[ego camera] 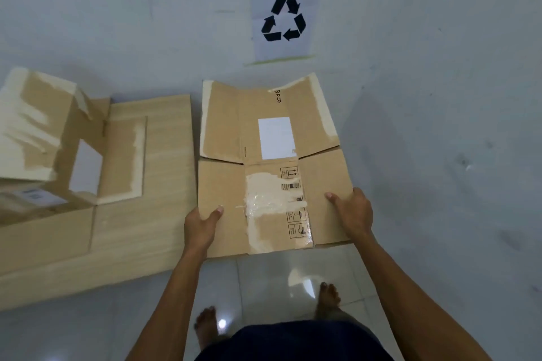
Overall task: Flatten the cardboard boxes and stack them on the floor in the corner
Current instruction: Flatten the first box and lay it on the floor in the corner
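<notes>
Bare feet (pixel 328 299) stand on the glossy floor (pixel 264 278). Just ahead, both arms reach out to a flat box (pixel 272 161), held by its near end over the tiles. The left hand (pixel 202 223) pinches the left edge, thumb on top and the other fingers hidden beneath. The right hand (pixel 352 211) grips the right edge the same way, thumb lying on the upper face. The hands are nearly level, so neither is much nearer the far end.

The box's long axis runs straight away from the person toward the wall (pixel 440 97), flaps spread, with a white label (pixel 275 138) on its far half. Whether its far edge touches the floor I cannot tell, because the sheet covers that spot. The foot of the wall lies directly beyond the fingers, under the recycling sign (pixel 283 17), so the next move looks like lowering forward and down along that axis.

To the left, a wooden bench (pixel 164 155) sits just beside the box. On it stands a second box (pixel 44 132), flaps up, seemingly not yet flattened.
</notes>
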